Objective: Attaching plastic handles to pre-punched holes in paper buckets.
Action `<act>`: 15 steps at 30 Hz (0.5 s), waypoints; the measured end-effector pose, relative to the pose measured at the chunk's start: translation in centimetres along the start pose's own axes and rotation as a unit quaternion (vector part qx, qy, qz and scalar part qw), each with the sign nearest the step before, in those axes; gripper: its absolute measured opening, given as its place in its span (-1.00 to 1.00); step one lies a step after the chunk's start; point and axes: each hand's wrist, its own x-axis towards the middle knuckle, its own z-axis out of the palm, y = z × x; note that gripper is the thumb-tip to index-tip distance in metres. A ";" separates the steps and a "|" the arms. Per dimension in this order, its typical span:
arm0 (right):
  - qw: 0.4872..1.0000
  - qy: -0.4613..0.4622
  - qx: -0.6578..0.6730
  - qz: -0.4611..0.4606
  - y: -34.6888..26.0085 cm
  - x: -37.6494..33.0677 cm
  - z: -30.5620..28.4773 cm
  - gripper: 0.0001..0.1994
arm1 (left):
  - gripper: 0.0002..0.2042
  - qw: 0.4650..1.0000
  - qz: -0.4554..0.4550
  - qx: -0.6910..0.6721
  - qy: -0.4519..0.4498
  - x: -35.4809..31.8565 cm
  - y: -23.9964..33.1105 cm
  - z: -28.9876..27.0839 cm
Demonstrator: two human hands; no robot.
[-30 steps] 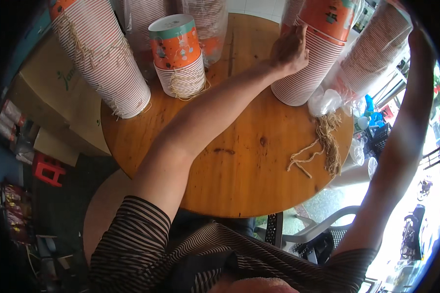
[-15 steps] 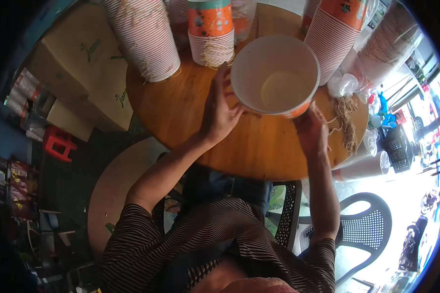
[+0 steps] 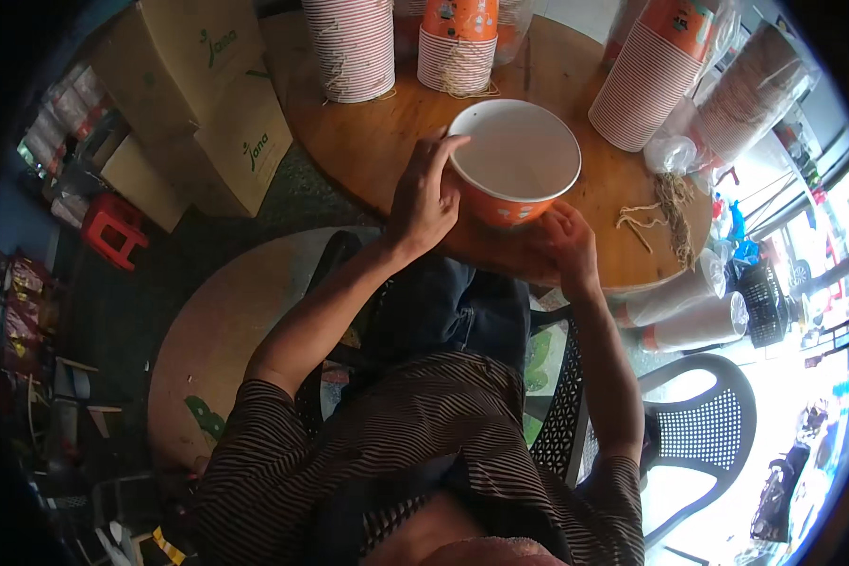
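A large paper bucket [image 3: 514, 204], orange outside and white inside, stands slightly tilted near the table's front edge, its mouth facing up. My left hand [image 3: 424, 201] grips its left side, one finger reaching over the white rim. At the bucket's lower right is my right hand [image 3: 568, 247], its fingers curled together against or just beside the wall. Whatever lies between those fingers is hidden. Inside, the bucket shows only its pale wall and bottom.
Nested bucket stacks [image 3: 354, 52] rise at the back of the round wooden table [image 3: 349, 141], with another tall stack [image 3: 646, 80] at the right. Loose straw-coloured twine [image 3: 672, 212] lies on the right side. Cardboard boxes [image 3: 226, 141] and a red stool [image 3: 113, 231] are left; a chair [image 3: 698, 434] stands right.
The bucket has come lower and nearer to me, showing more of its orange outside. My left hand has moved up to the rim; my right fingers have curled in closer. The view has shifted.
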 end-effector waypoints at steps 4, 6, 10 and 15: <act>0.960 0.061 -0.209 -0.173 2.4 -0.6 -1.2 -0.61 | -0.37 1.000 0.012 0.001 0.023 0.0 2.0 0.0; 0.973 0.054 -0.141 -0.175 2.9 -1.0 -0.9 -0.60 | -0.38 0.999 -0.010 -0.046 0.023 0.1 2.2 0.2; 0.952 0.100 -0.214 -0.197 3.1 -1.7 -0.5 -0.64 | -0.39 0.999 -0.001 -0.034 0.013 -0.2 2.7 0.6; 0.913 0.131 -0.292 -0.255 3.2 -2.4 -0.1 -0.69 | -0.39 1.000 -0.008 -0.013 0.022 -1.2 4.0 1.5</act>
